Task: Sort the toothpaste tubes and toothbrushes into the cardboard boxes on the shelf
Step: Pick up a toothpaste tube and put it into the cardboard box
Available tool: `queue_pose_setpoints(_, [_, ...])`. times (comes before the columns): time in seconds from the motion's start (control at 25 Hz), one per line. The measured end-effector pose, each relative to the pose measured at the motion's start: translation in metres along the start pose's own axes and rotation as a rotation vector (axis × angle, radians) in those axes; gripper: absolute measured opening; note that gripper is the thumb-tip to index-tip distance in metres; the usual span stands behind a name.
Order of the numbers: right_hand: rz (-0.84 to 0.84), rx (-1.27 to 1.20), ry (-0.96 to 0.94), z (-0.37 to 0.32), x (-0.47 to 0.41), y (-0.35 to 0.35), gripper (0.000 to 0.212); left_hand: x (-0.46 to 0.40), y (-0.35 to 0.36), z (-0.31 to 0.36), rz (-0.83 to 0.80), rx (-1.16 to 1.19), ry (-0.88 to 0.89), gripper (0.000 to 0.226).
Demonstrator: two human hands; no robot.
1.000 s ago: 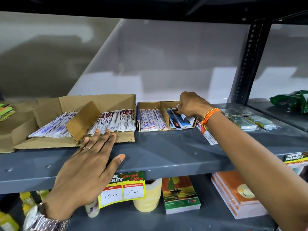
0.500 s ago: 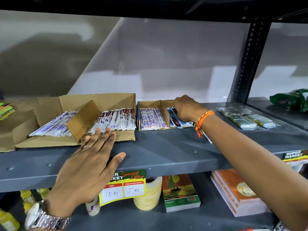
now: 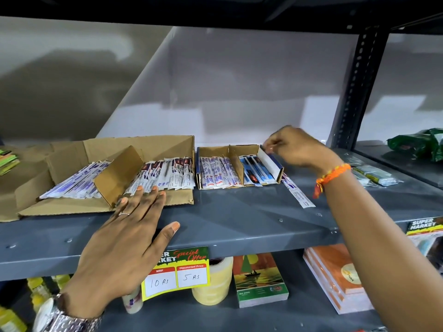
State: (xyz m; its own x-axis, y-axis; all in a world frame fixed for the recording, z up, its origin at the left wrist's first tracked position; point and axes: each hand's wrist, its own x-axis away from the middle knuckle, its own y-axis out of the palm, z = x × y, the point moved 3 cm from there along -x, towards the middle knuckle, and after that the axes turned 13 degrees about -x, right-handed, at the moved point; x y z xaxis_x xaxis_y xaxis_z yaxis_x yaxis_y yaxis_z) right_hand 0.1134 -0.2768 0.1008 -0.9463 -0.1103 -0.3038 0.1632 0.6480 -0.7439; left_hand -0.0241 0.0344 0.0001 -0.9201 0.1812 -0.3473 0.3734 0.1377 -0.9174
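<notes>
A large cardboard box [image 3: 153,146] on the grey shelf has a divider. White-purple packets [image 3: 72,183] fill its left side and dark-labelled packets [image 3: 167,174] its right. Beside it, a small cardboard box [image 3: 213,149] holds white-blue packets [image 3: 217,172] on the left and blue-black packets [image 3: 255,170] on the right. My right hand [image 3: 297,146] pinches the top of that box's white right flap [image 3: 268,161], which stands upright. One loose packet [image 3: 298,195] lies on the shelf just right of the box. My left hand [image 3: 124,238] rests flat on the shelf edge, fingertips on the large box's front flap.
Clear-wrapped green packs [image 3: 374,174] lie at the right of the shelf [image 3: 239,226], and a green bag [image 3: 417,144] sits beyond the black upright post [image 3: 357,87]. Below are a price tag [image 3: 177,271], a tape roll [image 3: 213,283] and books [image 3: 260,279].
My right hand has come up off the blue-black packets and moved right to the small box's flap, which now stands upright. The loose packet is uncovered. My left hand has hardly moved.
</notes>
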Motion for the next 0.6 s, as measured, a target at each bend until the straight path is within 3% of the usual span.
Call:
queue_pose_setpoints(0.12, [0.327, -0.103, 0.089, 0.034, 0.04, -0.017, 0.011, 0.0, 0.001, 0.0, -0.005, -0.008, 0.001, 0.088])
queue_pose_setpoints(0.24, [0.294, 0.082, 0.214, 0.053, 0.075, 0.002, 0.027, -0.001, 0.001, -0.001, -0.012, -0.001, 0.005, 0.087])
queue_pose_setpoints(0.44, [0.366, 0.2, 0.249, 0.043, 0.083, 0.018, 0.043, -0.002, 0.001, -0.001, -0.015, 0.004, 0.009, 0.088])
queue_pose_setpoints(0.6, [0.459, 0.24, 0.266, 0.037, 0.085, 0.023, 0.039, -0.001, 0.001, 0.001, -0.007, 0.0, 0.006, 0.087])
